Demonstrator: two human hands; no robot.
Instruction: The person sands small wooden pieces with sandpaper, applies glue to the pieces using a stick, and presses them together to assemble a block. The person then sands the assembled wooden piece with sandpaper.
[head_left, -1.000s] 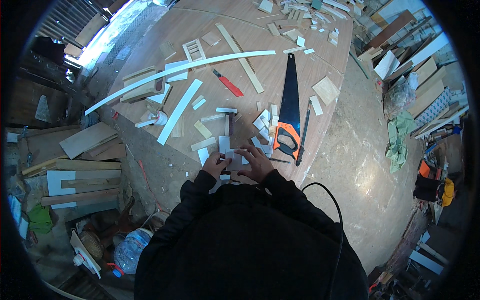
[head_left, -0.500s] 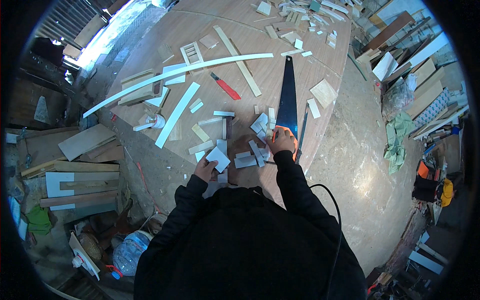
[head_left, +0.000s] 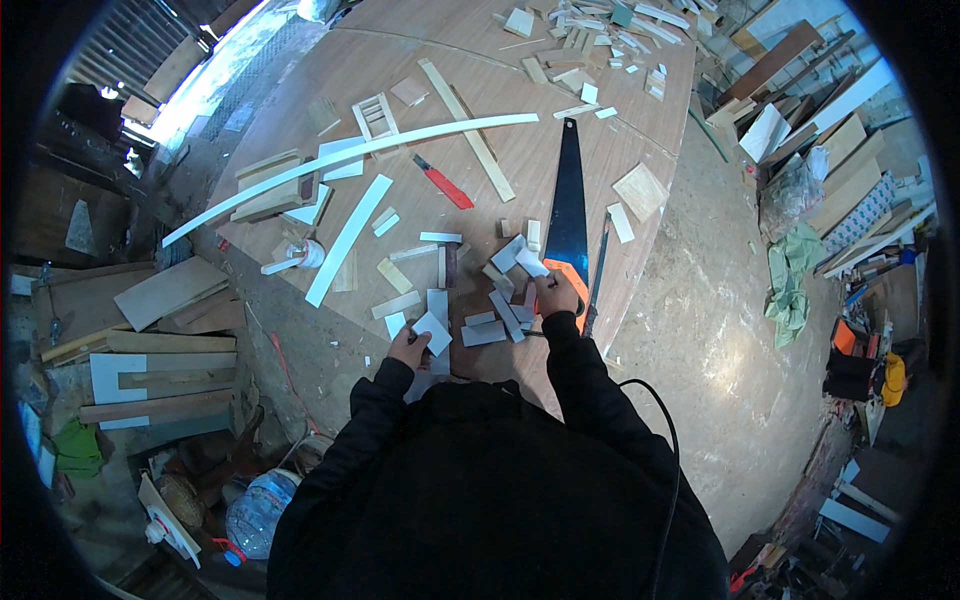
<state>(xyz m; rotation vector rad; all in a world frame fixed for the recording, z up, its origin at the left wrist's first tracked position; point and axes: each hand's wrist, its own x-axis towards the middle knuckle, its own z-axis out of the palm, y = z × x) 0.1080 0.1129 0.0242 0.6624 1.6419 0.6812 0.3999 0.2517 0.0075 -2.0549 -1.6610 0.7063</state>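
Note:
My left hand (head_left: 408,348) is closed on the edge of a square white board piece (head_left: 433,334), held low at the near edge of the table. My right hand (head_left: 558,294) lies beside the orange handle (head_left: 574,276) of a hand saw, whose dark blade (head_left: 568,195) points away from me. Its fingers pinch a small white board piece (head_left: 531,263), tilted among other offcuts. Between my hands lie several short white-faced offcuts (head_left: 484,333). A dark brown block (head_left: 451,265) stands farther up, next to pale wooden strips (head_left: 397,305).
A long bent white strip (head_left: 360,150) crosses the table (head_left: 300,100). Near it lie a red-handled knife (head_left: 447,187), a shorter white strip (head_left: 348,240) and a white bottle (head_left: 312,254). A thin dark rod (head_left: 599,270) lies right of the saw. Scraps (head_left: 590,30) fill the far end.
My right hand has moved slightly left and nearer, off the saw handle, and a small white piece now tilts at its fingers. My left hand with the square piece has dropped slightly.

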